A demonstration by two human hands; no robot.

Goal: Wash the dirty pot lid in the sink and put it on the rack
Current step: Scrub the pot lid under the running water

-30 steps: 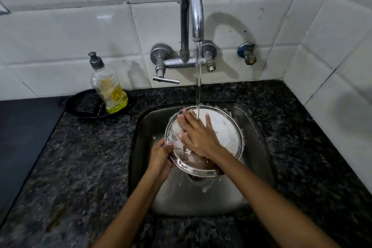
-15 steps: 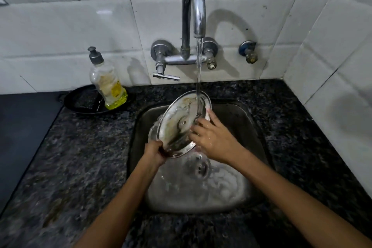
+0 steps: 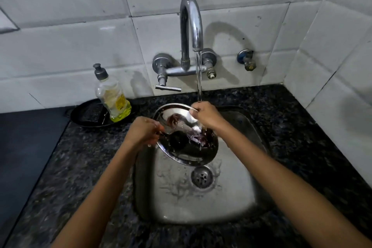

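The round steel pot lid (image 3: 186, 143) hangs tilted over the steel sink (image 3: 237, 197), shiny face toward me, dark reflections on it. My left hand (image 3: 144, 133) grips its left rim. My right hand (image 3: 204, 116) pinches the upper right rim, right under the running water from the tap (image 3: 191, 26). Water runs down the lid and splashes near the drain (image 3: 202, 176). No rack is in view.
A dish soap bottle (image 3: 112, 96) with yellow liquid stands on a black pan (image 3: 88, 115) left of the sink. A tap lever (image 3: 168, 87) and a small wall valve (image 3: 247, 62) sit on the tiled wall. Dark granite counter (image 3: 302, 127) surrounds the sink.
The lid has been turned from a soapy, foam-covered face to a rinsed shiny one. My right hand went from rubbing its surface to gripping the top rim under the stream.
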